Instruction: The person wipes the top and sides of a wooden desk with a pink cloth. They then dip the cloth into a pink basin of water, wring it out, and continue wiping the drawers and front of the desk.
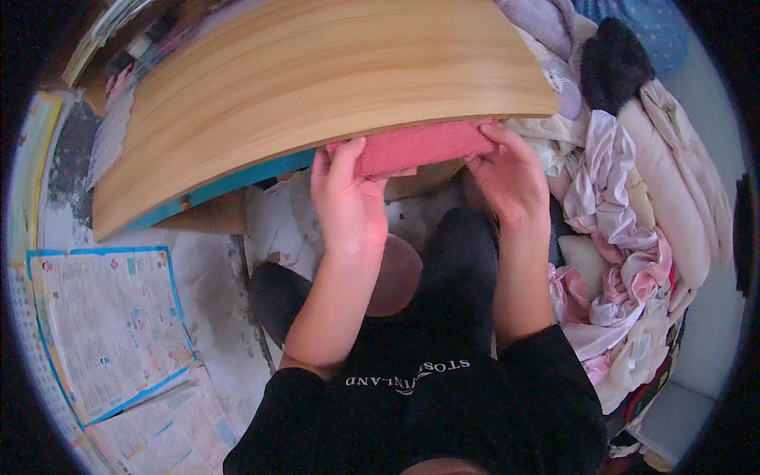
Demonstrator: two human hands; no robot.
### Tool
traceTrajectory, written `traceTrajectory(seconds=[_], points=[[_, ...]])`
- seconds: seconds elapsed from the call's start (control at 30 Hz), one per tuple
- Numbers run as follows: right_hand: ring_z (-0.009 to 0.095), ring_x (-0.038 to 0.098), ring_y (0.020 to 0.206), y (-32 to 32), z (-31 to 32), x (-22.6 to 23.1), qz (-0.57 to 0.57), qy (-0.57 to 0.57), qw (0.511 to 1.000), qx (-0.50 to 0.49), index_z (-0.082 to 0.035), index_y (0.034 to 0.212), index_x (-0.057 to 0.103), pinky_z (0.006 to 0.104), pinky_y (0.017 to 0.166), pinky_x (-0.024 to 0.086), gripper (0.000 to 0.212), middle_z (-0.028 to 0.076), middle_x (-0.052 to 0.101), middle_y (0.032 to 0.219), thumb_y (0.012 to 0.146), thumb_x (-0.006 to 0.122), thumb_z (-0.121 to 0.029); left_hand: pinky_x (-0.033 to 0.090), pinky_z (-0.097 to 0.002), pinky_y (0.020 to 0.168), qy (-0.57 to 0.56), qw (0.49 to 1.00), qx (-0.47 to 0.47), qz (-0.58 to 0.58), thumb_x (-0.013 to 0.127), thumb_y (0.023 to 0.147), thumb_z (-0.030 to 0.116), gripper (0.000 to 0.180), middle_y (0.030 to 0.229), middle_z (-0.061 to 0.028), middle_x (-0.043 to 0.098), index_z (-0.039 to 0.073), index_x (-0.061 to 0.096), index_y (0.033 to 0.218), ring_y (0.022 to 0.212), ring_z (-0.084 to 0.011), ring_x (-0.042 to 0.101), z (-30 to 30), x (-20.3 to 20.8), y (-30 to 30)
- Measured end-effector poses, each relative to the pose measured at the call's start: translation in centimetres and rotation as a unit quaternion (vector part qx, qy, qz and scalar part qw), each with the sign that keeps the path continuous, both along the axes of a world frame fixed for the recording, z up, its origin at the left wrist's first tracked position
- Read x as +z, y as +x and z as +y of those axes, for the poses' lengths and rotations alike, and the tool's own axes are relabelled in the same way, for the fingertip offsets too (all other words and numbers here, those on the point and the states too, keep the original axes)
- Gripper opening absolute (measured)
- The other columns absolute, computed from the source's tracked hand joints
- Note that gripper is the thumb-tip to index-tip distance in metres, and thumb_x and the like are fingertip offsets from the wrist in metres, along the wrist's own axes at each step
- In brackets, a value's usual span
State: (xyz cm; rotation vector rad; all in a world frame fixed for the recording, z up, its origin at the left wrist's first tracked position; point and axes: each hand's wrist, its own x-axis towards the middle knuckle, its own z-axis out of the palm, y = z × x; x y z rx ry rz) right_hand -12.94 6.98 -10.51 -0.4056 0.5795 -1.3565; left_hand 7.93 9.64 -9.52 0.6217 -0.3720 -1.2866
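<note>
A pinkish-red block with a soft, towel-like surface (431,146), perhaps a folded towel, lies level at the front edge of the wooden desk (332,71). Its far side is hidden beneath the desktop. My left hand (349,190) grips its left end, thumb on the upper face and fingers underneath. At the other end, my right hand (511,174) holds the right corner in the same way. Both hands are closed on it, and most of the fingers below it are out of sight.
Under the desktop, to the left, shows a teal drawer front or panel (245,176). Crumpled clothes and bedding (606,206) are heaped on the right. Printed sheets with blue borders (115,324) cover the surface at left. My knees are below the desk edge.
</note>
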Motion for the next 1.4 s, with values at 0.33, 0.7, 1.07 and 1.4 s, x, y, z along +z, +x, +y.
traceTrajectory(seconds=[0.33,0.7,1.07,1.4], points=[[0.021,0.063,0.124,-10.3,-0.4,-0.7,-0.035,-0.058,0.994,-0.080,-0.008,0.137,0.061,0.0398,0.108,0.044,0.037,0.007,0.071,0.130,0.104,0.063,-0.025,0.057,-0.0570,0.104,-0.018,0.987,-0.158,0.027,0.067,0.098,0.006,0.041,0.134,-0.0109,0.062,0.006,0.051,0.135,0.127,-0.0305,0.063,-2.4,-0.9,-10.7],[0.024,0.064,0.125,-6.8,5.9,-0.1,0.198,-0.086,0.944,-0.251,-0.005,0.148,0.049,0.0422,0.106,0.053,0.055,0.011,0.063,0.139,0.097,0.070,-0.002,0.047,-0.0428,0.114,-0.077,0.953,-0.263,-0.129,0.072,0.096,0.002,0.047,0.145,-0.0105,0.059,0.007,0.050,0.138,0.135,-0.0227,0.056,3.2,-5.6,-8.6],[0.038,0.069,0.110,2.3,-5.8,10.6,0.841,-0.274,0.446,-0.138,-0.007,0.134,0.069,0.0446,0.098,0.054,0.051,0.019,0.070,0.120,0.083,0.075,-0.013,0.056,-0.0334,0.089,-0.187,0.798,0.168,-0.547,0.062,0.091,-0.013,0.024,0.114,-0.0152,0.072,0.001,0.067,0.109,0.101,-0.0243,0.071,5.1,-5.9,13.7],[0.047,0.065,0.111,30.3,-5.8,11.0,0.770,-0.484,0.415,0.017,-0.001,0.134,0.065,0.0518,0.097,0.054,0.044,0.029,0.060,0.128,0.095,0.064,-0.023,0.046,-0.0427,0.111,0.121,0.559,0.477,-0.667,0.061,0.085,-0.006,0.047,0.141,-0.0146,0.059,0.003,0.062,0.132,0.131,-0.0322,0.055,9.3,-7.0,35.2]])
